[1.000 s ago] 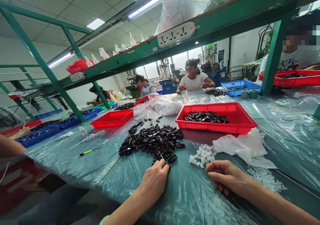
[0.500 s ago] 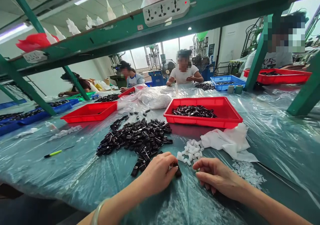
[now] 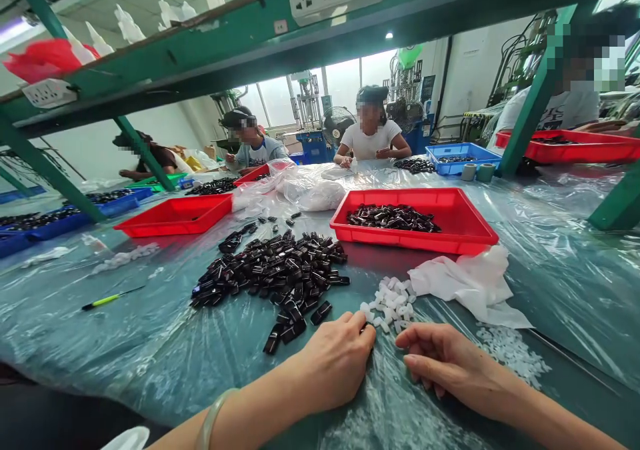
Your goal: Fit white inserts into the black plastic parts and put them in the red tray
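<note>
My left hand [image 3: 336, 355] is closed around a small black plastic piece [image 3: 364, 328], nearly all of it hidden behind the fingers. Just right of it, my right hand [image 3: 453, 365] hovers low over the table with thumb and index tips apart and the other fingers curled; nothing shows between the tips. Beyond both hands lies a small heap of white plastic bits [image 3: 390, 303]. A large pile of glossy black pieces [image 3: 280, 270] spreads ahead and to the left, with one single black piece [image 3: 321, 313] near my left knuckles.
Behind the pile stand a red tray [image 3: 420, 242] part-filled with black pieces and another red tray [image 3: 175, 227]. White cloth [image 3: 465, 283], smaller white bits [image 3: 515, 353] and a yellow-green screwdriver [image 3: 107, 299] lie on the plastic-covered table. A green shelf beam [image 3: 200, 57] crosses overhead. Several people sit beyond.
My left hand has moved right, toward the white bits, and turned so its black piece is mostly hidden. A black piece beside the pile is now uncovered. My right hand has barely shifted.
</note>
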{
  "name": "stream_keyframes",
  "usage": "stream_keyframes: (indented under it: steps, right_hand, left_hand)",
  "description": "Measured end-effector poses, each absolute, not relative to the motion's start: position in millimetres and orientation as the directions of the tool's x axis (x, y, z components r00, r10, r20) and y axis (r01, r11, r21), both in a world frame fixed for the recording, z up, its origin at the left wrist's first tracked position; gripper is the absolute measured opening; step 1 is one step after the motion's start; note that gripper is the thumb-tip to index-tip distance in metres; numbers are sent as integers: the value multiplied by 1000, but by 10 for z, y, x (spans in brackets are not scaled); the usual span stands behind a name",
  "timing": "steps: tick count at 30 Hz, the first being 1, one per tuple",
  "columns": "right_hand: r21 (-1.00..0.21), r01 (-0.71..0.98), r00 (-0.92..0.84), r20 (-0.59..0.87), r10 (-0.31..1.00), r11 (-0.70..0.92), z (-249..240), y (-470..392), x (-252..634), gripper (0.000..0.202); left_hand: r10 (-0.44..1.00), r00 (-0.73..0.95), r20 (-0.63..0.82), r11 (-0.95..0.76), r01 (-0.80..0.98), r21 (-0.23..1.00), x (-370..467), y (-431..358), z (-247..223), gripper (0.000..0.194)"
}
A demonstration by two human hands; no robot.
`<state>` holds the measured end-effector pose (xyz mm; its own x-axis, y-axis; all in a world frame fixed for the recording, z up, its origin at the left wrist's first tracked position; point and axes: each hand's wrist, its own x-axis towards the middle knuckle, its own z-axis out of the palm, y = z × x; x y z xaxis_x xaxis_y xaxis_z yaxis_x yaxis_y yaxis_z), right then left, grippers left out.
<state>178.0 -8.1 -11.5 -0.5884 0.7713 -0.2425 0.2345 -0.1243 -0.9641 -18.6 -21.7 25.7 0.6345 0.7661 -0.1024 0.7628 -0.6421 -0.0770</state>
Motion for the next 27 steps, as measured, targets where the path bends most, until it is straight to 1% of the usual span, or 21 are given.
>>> stream_keyframes:
  steps: [3,8,13,16,21,22,23,24,25,27]
  right_hand:
    - [-961,244,-586,-251,770,-127,-112,-97,1774,24]
    - [-956,275,-566,-249,786,-105,-106,-123,1760,22]
    - [-950,297,-571,-258,780,-96,-113,-120,1755,20]
    - [-943,312,-569,-285,772,-119,-129,-108,1764,20]
    - [-941,324,-575,-277,770,-97,-160,-103,1778,19]
    - [-941,326,-573,-271,773,-88,-158,-104,1778,18]
    - [-941,329,-572,-263,777,-76,-151,-105,1778,18]
    - [-942,330,-568,-253,783,-65,-140,-105,1776,17]
    - [-943,329,-564,-242,790,-53,-126,-106,1774,16]
    - [-946,322,-557,-223,800,-39,-93,-106,1769,14]
  left_hand:
    - [737,663,-133,-676,718,-168,-157,-198,197,20]
    - [711,687,-150,-703,685,-192,-152,-135,156,20]
    - [731,669,-134,-682,707,-188,-186,-110,209,18]
    - [738,662,-128,-674,717,-176,-195,-119,228,17]
    - [733,669,-123,-680,723,-123,-188,-79,231,19]
    - [741,663,-108,-671,736,-89,-182,-64,239,20]
    - [754,651,-89,-656,755,-29,-175,-49,249,20]
    - [768,638,-63,-635,770,64,-165,-34,263,19]
    - [784,620,-32,-604,773,193,-154,-19,276,19]
    - [821,570,11,-488,693,531,-132,10,291,19]
